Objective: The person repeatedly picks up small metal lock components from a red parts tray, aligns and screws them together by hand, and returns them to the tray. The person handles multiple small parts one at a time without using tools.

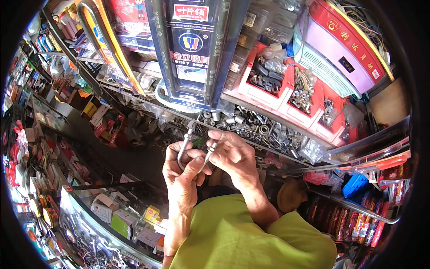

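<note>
A bent metal rod shaped like a U-bolt (181,152) is held up between my hands, its curve down and its two ends up. My left hand (181,172) is closed around the lower bend, thumb pressed across it. What looks like a nut or collar sits on the left end, which stands free above my fingers. The thumb and fingers of my right hand (235,157) pinch the other end near its tip. Just beyond my hands lies a shelf tray of loose metal fittings (264,130).
Red bins (298,114) of bolts and small parts stand at the far right, beside a pink and purple box (333,54). Long packaged locks (190,58) rise straight ahead. A glass display case (116,224) is at the lower left. A metal rail (363,213) juts out at right.
</note>
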`<state>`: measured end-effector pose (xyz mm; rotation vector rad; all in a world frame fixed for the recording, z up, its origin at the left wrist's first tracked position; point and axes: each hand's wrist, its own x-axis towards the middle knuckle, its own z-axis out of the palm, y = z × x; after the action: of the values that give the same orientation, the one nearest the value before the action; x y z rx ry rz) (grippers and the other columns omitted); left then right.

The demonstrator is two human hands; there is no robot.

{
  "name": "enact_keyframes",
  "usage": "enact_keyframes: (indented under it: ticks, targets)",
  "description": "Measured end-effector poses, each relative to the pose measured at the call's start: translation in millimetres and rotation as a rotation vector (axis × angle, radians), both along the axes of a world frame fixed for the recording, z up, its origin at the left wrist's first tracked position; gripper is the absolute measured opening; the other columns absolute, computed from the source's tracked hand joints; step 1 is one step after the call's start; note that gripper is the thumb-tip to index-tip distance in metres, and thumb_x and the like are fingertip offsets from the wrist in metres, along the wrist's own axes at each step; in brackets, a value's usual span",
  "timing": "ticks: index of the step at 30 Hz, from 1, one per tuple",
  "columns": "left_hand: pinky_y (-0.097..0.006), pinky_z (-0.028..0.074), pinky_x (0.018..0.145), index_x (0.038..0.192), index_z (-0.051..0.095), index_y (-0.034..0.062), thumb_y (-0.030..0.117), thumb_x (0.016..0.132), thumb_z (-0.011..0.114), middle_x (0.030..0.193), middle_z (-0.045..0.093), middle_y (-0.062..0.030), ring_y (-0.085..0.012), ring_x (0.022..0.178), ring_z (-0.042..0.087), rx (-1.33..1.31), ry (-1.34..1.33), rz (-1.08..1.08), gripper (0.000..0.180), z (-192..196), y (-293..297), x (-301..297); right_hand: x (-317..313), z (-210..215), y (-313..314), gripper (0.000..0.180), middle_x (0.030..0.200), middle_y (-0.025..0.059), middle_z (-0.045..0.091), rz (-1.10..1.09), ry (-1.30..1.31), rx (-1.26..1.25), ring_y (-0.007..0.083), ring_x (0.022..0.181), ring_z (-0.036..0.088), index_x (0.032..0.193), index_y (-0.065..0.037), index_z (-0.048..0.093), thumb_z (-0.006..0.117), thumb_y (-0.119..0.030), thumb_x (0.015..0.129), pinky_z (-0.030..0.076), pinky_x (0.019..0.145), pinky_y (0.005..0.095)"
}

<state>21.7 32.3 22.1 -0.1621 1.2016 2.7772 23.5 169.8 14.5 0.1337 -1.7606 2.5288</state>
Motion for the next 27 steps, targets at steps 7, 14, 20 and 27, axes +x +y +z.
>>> enact_keyframes:
  ticks: [7,14,20,27]
  targets:
    - [-0.019,0.035,0.038,0.109,0.049,0.0031,0.001,0.078,0.068,0.086,0.065,-0.0114,-0.0167,0.057,0.061,-0.055,0.003,0.010,0.036,1,0,0,-2,12,-2,0.037,0.110,0.0164,0.063,0.008,-0.069,-0.268,0.0197,0.100,0.061,0.123,0.005,0.053,0.060,0.003,0.086,0.048,0.091,0.0323]
    - [-0.019,0.035,0.039,0.108,0.048,0.0025,0.002,0.077,0.069,0.085,0.065,-0.0131,-0.0175,0.057,0.061,-0.043,0.000,0.008,0.037,1,-2,-1,-2,-1,-2,0.034,0.106,0.0152,0.065,-0.005,-0.024,-0.167,0.0201,0.098,0.063,0.120,0.006,0.054,0.058,0.003,0.087,0.049,0.090,0.0314]
    - [-0.019,0.035,0.038,0.105,0.048,0.0015,0.004,0.081,0.065,0.079,0.065,-0.0150,-0.0159,0.052,0.058,-0.094,0.003,-0.029,0.030,3,0,-2,-13,2,1,0.034,0.104,0.0192,0.064,-0.012,-0.041,-0.232,0.0274,0.101,0.062,0.120,0.006,0.055,0.053,-0.013,0.093,0.047,0.092,0.0391]
    - [-0.018,0.034,0.039,0.096,0.051,0.0020,0.020,0.093,0.056,0.068,0.064,-0.0123,-0.0123,0.045,0.055,-0.029,0.047,-0.205,0.019,1,0,1,-20,2,8,0.030,0.099,0.0108,0.064,0.168,-0.117,-0.185,0.0179,0.095,0.061,0.114,0.000,0.061,0.066,-0.004,0.085,0.049,0.084,0.0306]
